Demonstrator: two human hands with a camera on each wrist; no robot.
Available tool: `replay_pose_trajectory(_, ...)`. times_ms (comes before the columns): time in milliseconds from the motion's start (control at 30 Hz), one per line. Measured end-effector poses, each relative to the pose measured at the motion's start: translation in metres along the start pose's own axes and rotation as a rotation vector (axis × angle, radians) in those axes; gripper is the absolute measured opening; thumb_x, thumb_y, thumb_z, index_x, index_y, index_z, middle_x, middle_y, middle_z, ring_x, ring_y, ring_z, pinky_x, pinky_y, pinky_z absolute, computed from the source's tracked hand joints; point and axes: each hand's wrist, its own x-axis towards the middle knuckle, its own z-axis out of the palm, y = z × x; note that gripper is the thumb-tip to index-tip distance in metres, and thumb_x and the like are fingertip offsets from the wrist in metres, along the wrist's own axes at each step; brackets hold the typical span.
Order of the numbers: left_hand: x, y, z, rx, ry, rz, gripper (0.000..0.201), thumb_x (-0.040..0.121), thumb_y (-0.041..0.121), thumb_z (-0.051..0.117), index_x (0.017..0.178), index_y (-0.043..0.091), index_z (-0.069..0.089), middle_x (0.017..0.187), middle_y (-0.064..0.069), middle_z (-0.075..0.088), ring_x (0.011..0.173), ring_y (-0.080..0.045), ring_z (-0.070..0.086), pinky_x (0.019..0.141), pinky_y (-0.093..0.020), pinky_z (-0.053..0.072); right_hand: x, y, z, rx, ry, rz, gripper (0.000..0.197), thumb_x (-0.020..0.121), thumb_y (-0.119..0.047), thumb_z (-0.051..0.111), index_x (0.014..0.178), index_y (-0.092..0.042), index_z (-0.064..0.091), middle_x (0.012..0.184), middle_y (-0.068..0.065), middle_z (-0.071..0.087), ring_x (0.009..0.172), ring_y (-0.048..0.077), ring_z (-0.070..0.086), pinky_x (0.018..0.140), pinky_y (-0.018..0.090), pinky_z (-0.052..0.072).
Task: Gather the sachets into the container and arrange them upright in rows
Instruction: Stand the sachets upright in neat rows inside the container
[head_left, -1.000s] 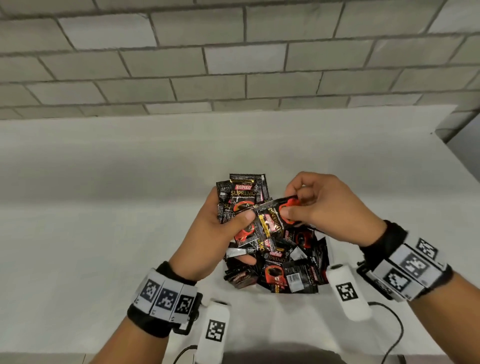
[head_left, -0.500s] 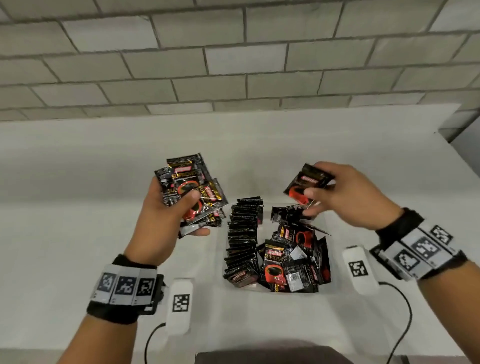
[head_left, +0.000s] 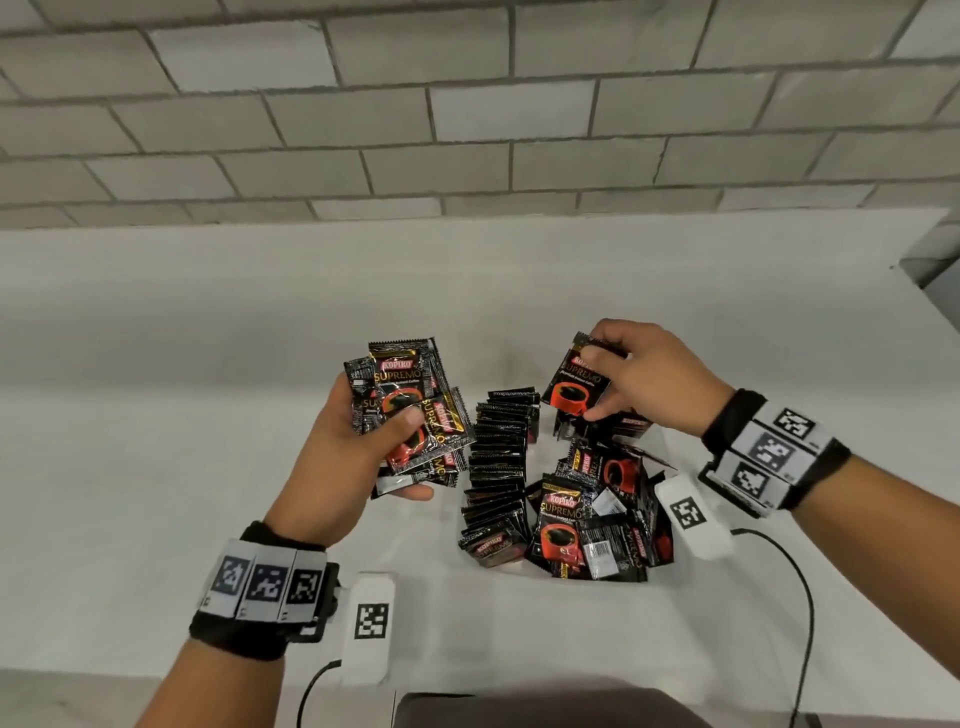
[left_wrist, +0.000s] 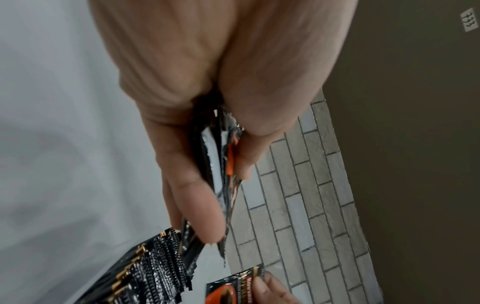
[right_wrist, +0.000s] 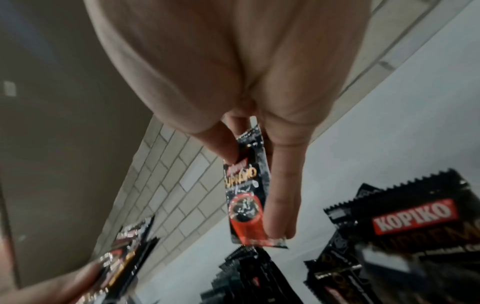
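My left hand (head_left: 363, 447) grips a fanned stack of black and red coffee sachets (head_left: 402, 395), thumb across the front, held above the table left of the container. In the left wrist view the stack (left_wrist: 221, 164) shows edge-on between thumb and fingers. My right hand (head_left: 631, 379) pinches a single sachet (head_left: 574, 384) face up over the container's far end; the right wrist view shows that sachet (right_wrist: 246, 197) between thumb and fingers. The clear container (head_left: 519, 571) holds an upright row of sachets (head_left: 498, 457) along its left side and a loose jumble (head_left: 597, 525) on the right.
The container stands on a white table (head_left: 156, 415) against a grey block wall (head_left: 467, 130). Wrist cameras with black cables (head_left: 800, 597) hang under both forearms near the table's front edge. The table's right end (head_left: 924, 270) lies at the far right.
Both hands left the container: the left lifted the stack up and left, then drifted back toward it. The right drew one sachet out and now holds it face up above the far end.
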Motion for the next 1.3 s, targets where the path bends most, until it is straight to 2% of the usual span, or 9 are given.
replay_pose_trajectory(100, -0.001, 0.000, -0.003, 0.002, -0.004, 0.003, 0.043, 0.094, 0.012, 0.069, 0.130, 0.033, 0.055, 0.123, -0.004, 0.070, 0.095, -0.038, 0.075, 0.060, -0.051, 0.061, 0.006, 0.002, 0.009, -0.237, -0.002, -0.107, 0.003, 0.096, -0.024, 0.068, 0.094, -0.023, 0.067, 0.091, 0.000, 0.073, 0.063, 0.016, 0.073, 0.074, 0.040, 0.060)
replay_pose_trajectory(233, -0.001, -0.002, -0.006, 0.014, -0.021, -0.001, 0.047, 0.094, 0.013, 0.069, 0.134, 0.030, 0.053, 0.125, -0.004, 0.070, 0.096, -0.038, 0.075, 0.062, -0.053, 0.062, 0.014, 0.009, 0.016, -0.448, -0.090, -0.207, 0.013, 0.086, -0.025, 0.080, 0.085, -0.023, 0.066, 0.083, -0.007, 0.072, 0.079, 0.010, 0.068, 0.081, 0.037, 0.057)
replay_pose_trajectory(367, -0.001, -0.004, -0.008, 0.019, -0.025, -0.008, 0.046, 0.095, 0.012, 0.069, 0.133, 0.030, 0.054, 0.124, -0.004, 0.070, 0.096, -0.037, 0.076, 0.062, -0.054, 0.062, 0.019, 0.013, 0.021, -0.558, -0.118, -0.297, 0.018, 0.083, -0.032, 0.081, 0.081, -0.023, 0.065, 0.082, -0.013, 0.063, 0.077, 0.000, 0.056, 0.069, 0.023, 0.042)
replay_pose_trajectory(533, -0.001, -0.004, -0.009, 0.033, -0.037, -0.001, 0.043, 0.094, 0.013, 0.069, 0.131, 0.028, 0.054, 0.121, -0.003, 0.071, 0.093, -0.036, 0.076, 0.060, -0.053, 0.062, 0.026, 0.015, 0.024, -0.553, -0.094, -0.209, 0.015, 0.082, -0.021, 0.081, 0.081, -0.017, 0.067, 0.075, -0.004, 0.065, 0.066, 0.008, 0.058, 0.062, 0.022, 0.043)
replay_pose_trajectory(700, 0.001, -0.006, -0.009, 0.050, -0.048, 0.002, 0.042, 0.095, 0.013, 0.069, 0.131, 0.029, 0.054, 0.120, -0.005, 0.071, 0.092, -0.038, 0.076, 0.060, -0.053, 0.061, 0.027, 0.012, 0.032, -0.606, -0.100, -0.212, 0.003, 0.084, -0.012, 0.072, 0.085, -0.013, 0.069, 0.072, -0.009, 0.060, 0.068, 0.010, 0.058, 0.061, 0.017, 0.042)
replay_pose_trajectory(867, 0.001, -0.007, -0.007, 0.054, -0.064, 0.002, 0.042, 0.095, 0.012, 0.068, 0.131, 0.029, 0.055, 0.119, -0.004, 0.072, 0.092, -0.037, 0.076, 0.060, -0.053, 0.062, 0.033, 0.011, 0.034, -0.686, -0.070, -0.209, 0.008, 0.085, -0.020, 0.075, 0.086, -0.016, 0.069, 0.082, -0.008, 0.061, 0.077, 0.014, 0.058, 0.065, 0.023, 0.043)
replay_pose_trajectory(967, 0.002, -0.006, -0.008, 0.048, -0.067, 0.002, 0.042, 0.095, 0.011, 0.068, 0.131, 0.028, 0.054, 0.119, -0.004, 0.072, 0.091, -0.037, 0.076, 0.059, -0.053, 0.062, 0.035, 0.010, 0.037, -0.673, -0.085, -0.240, 0.023, 0.083, -0.022, 0.076, 0.102, -0.018, 0.063, 0.096, -0.002, 0.059, 0.086, 0.017, 0.056, 0.072, 0.030, 0.046)
replay_pose_trajectory(1133, 0.003, -0.010, -0.011, 0.045, -0.056, -0.016, 0.044, 0.094, 0.013, 0.069, 0.133, 0.028, 0.053, 0.121, -0.005, 0.071, 0.093, -0.037, 0.076, 0.060, -0.053, 0.062, 0.039, 0.007, 0.049, -0.632, -0.116, -0.177, 0.033, 0.086, -0.020, 0.074, 0.116, -0.017, 0.059, 0.084, -0.001, 0.068, 0.076, 0.014, 0.063, 0.066, 0.026, 0.049)
replay_pose_trajectory(1300, 0.004, -0.015, -0.011, 0.038, -0.055, -0.037, 0.043, 0.095, 0.012, 0.068, 0.132, 0.028, 0.053, 0.120, -0.004, 0.072, 0.092, -0.037, 0.076, 0.060, -0.053, 0.062, 0.039, 0.003, 0.058, -0.547, -0.158, -0.185, 0.034, 0.087, -0.010, 0.071, 0.119, -0.017, 0.061, 0.092, 0.000, 0.069, 0.078, 0.011, 0.062, 0.066, 0.019, 0.047)
